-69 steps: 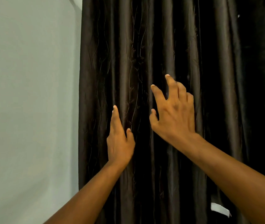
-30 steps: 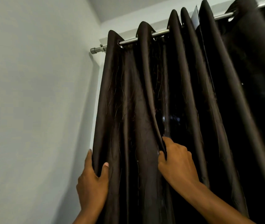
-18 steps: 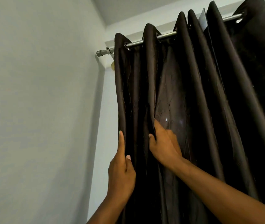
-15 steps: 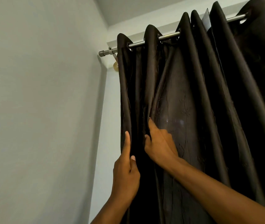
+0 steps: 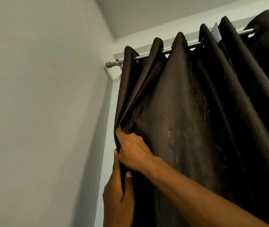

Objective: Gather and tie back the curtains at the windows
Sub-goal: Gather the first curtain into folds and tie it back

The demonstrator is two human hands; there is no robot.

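Curtain (image 5: 187, 128), far left on its rod (image 5: 153, 55): our right hand (image 5: 133, 153) grips bunched pleats, left hand (image 5: 119, 199) pinches the edge. We judge: slippery folds may escape; hard tugging strains the rod.

The right hand (image 5: 133, 154) reaches up and across from the lower right on a bare, extended forearm, its fingers curled out of sight round gathered dark fabric. The left hand (image 5: 118, 198) rises just below it, touching it, fingers pointing upward behind the same fabric and thumb (image 5: 128, 181) pressed on the front, pinching it.
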